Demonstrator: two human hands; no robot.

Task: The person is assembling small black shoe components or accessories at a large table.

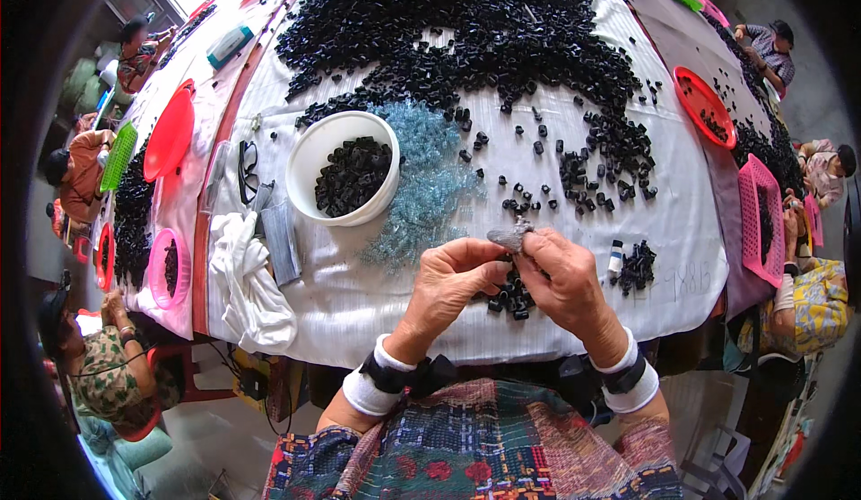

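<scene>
My left hand [448, 286] and my right hand [565, 278] meet over the white cloth, fingers pinched together. Between their fingertips is a small grey piece [507, 238]; whether it is a held part or a finger covering I cannot tell. What the pinches grip is mostly hidden. Small black plastic parts [511, 301] lie in a pile under my hands, partly covered by them. Left of them spreads a heap of thin clear bluish pieces [414, 186]. A white bowl [296, 177] beside that heap holds more black parts.
A huge mound of black parts [448, 25] covers the far table. A small white bottle [615, 258] stands by a little black pile [638, 268] at right. Glasses [247, 173] and a white cloth bundle [247, 285] lie at left. Several people work at side tables with red plates [170, 134] and pink baskets [752, 213].
</scene>
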